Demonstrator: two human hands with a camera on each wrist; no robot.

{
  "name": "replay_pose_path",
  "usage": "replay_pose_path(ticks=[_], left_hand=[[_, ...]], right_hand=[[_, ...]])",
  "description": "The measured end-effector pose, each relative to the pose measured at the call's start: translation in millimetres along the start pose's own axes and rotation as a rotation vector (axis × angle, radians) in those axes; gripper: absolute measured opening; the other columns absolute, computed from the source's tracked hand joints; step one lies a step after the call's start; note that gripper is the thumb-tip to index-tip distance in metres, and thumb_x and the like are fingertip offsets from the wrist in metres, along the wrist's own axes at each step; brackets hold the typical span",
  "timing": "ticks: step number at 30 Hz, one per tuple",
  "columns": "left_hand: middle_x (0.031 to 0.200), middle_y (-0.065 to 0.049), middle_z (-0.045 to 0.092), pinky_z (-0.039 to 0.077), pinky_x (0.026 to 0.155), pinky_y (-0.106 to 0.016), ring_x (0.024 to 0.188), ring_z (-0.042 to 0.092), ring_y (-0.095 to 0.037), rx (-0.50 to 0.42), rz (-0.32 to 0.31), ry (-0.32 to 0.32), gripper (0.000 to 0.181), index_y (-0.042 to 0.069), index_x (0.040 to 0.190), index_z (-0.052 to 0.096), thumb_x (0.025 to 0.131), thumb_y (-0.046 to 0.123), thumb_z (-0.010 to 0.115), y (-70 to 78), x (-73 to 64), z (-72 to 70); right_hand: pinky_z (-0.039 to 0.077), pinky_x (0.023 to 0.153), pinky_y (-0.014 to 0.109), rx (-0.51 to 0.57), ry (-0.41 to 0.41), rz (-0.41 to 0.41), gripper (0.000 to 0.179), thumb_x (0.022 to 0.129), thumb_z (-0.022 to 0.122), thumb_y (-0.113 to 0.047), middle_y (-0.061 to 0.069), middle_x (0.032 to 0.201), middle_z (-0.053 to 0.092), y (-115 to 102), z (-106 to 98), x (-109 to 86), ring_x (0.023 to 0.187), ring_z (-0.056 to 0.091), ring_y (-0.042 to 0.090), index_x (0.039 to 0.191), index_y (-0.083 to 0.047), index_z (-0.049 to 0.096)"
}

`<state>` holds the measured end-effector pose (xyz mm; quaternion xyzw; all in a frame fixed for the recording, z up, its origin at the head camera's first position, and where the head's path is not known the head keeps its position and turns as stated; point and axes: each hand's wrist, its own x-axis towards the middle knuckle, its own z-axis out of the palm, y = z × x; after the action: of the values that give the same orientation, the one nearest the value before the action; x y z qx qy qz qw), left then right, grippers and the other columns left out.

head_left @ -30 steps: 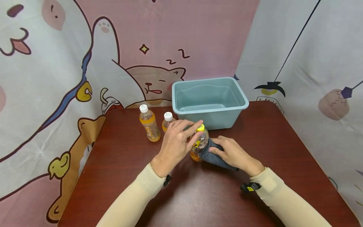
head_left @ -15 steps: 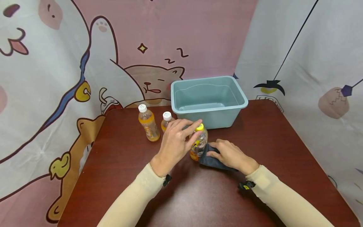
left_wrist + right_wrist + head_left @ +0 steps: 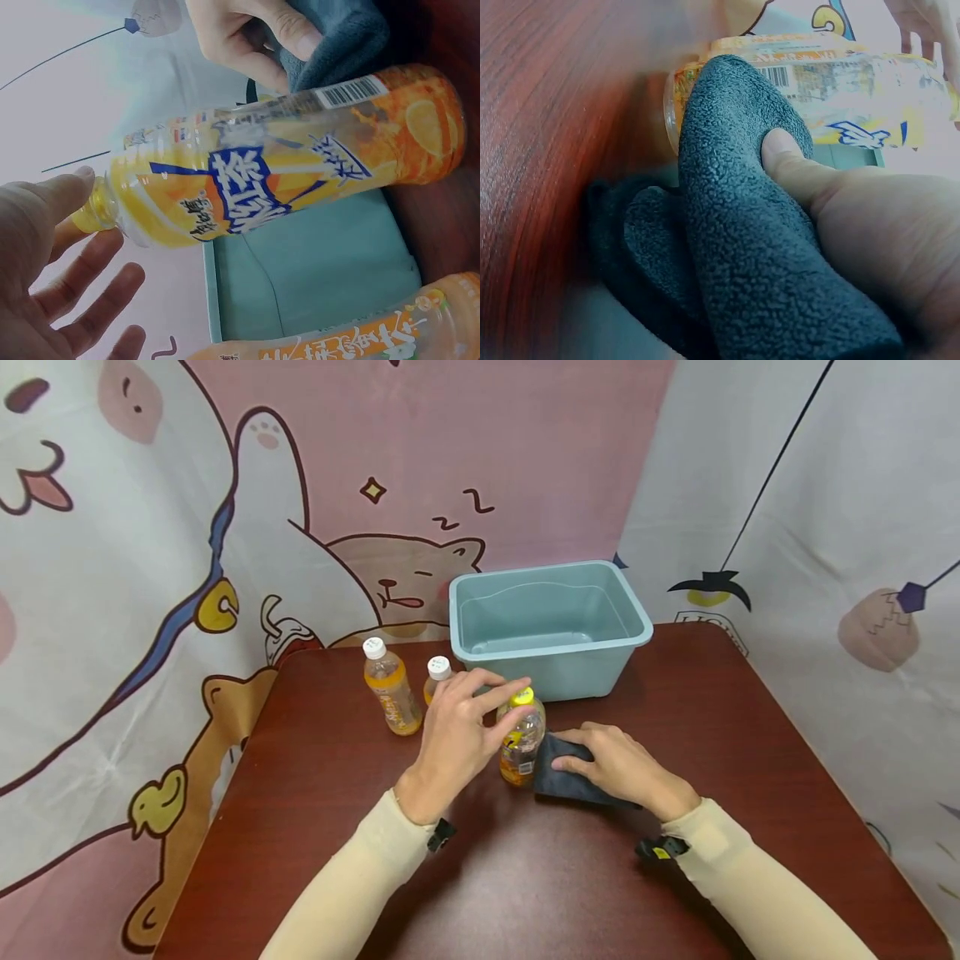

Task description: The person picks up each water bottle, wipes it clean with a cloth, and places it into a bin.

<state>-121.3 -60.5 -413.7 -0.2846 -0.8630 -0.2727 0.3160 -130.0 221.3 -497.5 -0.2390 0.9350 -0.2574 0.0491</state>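
Note:
A clear plastic drink bottle [image 3: 519,752] with a yellow cap and a yellow-orange label stands upright on the table. My left hand [image 3: 461,739] pinches its yellow cap [image 3: 94,211] between thumb and forefinger; the other fingers are spread apart. On the bottle's right side, my right hand [image 3: 622,766] grips a dark grey cloth [image 3: 564,770], thumb on top. In the right wrist view the folded cloth [image 3: 742,202] lies in front of the bottle's lower part; whether it touches the bottle I cannot tell.
Two bottles with white caps stand to the left: one in plain sight [image 3: 394,693], the other [image 3: 438,675] partly behind my left hand. A blue-green plastic tub [image 3: 555,672] sits at the back of the brown table [image 3: 315,827], against a cartoon-printed backdrop.
The right hand with the cloth has shifted slightly along the bottle's right side, down and then back up. The left hand stays at the cap, and the bottle remains standing in place.

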Motion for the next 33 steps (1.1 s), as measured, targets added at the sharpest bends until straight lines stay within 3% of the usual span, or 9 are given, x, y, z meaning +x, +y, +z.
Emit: replay_pose_path(ticks=[7, 11, 17, 22, 33], left_hand=[[0.120, 0.000, 0.083, 0.060, 0.098, -0.049, 0.111, 0.079, -0.022, -0.070, -0.037, -0.061, 0.038, 0.023, 0.140, 0.087, 0.103, 0.031, 0.093, -0.7, -2.5, -4.4], [0.124, 0.000, 0.083, 0.060, 0.100, -0.046, 0.111, 0.078, -0.023, -0.100, -0.039, -0.090, 0.040, 0.025, 0.144, 0.085, 0.105, 0.027, 0.091, -2.8, -3.2, -8.0], [0.126, -0.002, 0.085, 0.062, 0.095, -0.039, 0.107, 0.078, -0.023, -0.172, -0.018, -0.089, 0.037, 0.024, 0.143, 0.085, 0.107, 0.020, 0.087, -7.1, -3.3, -11.0], [0.130, -0.001, 0.087, 0.062, 0.100, -0.039, 0.113, 0.079, -0.023, -0.217, -0.023, -0.107, 0.036, 0.023, 0.143, 0.086, 0.108, 0.015, 0.085, -9.4, -2.9, -10.2], [0.136, 0.001, 0.085, 0.062, 0.103, -0.039, 0.119, 0.078, -0.022, -0.268, -0.063, -0.120, 0.036, 0.023, 0.144, 0.085, 0.109, 0.015, 0.085, -11.6, -6.0, -8.5]], right_hand=[[0.059, 0.086, 0.041, 0.005, 0.028, 0.003, 0.050, 0.107, 0.087, -0.043, 0.004, 0.125, 0.083, -2.9, -10.6, -5.5, 0.105, 0.074, 0.016, 0.152, -0.023, 0.079], [0.056, 0.085, 0.038, 0.017, 0.049, -0.003, 0.051, 0.107, 0.086, -0.043, 0.004, 0.122, 0.082, -3.6, -18.4, -7.7, 0.100, 0.069, 0.015, 0.153, -0.020, 0.079], [0.064, 0.098, 0.050, 0.042, 0.105, -0.021, 0.052, 0.108, 0.086, -0.041, 0.007, 0.133, 0.083, -6.8, -29.8, -10.7, 0.115, 0.078, 0.023, 0.154, -0.019, 0.078], [0.065, 0.110, 0.062, 0.069, 0.151, -0.019, 0.051, 0.107, 0.087, -0.038, 0.011, 0.143, 0.082, -7.5, -37.0, -10.0, 0.129, 0.079, 0.033, 0.154, -0.020, 0.078], [0.065, 0.103, 0.057, 0.151, 0.225, 0.011, 0.051, 0.108, 0.087, -0.035, 0.011, 0.140, 0.082, -13.1, -42.5, -5.9, 0.121, 0.079, 0.029, 0.154, -0.014, 0.077]])
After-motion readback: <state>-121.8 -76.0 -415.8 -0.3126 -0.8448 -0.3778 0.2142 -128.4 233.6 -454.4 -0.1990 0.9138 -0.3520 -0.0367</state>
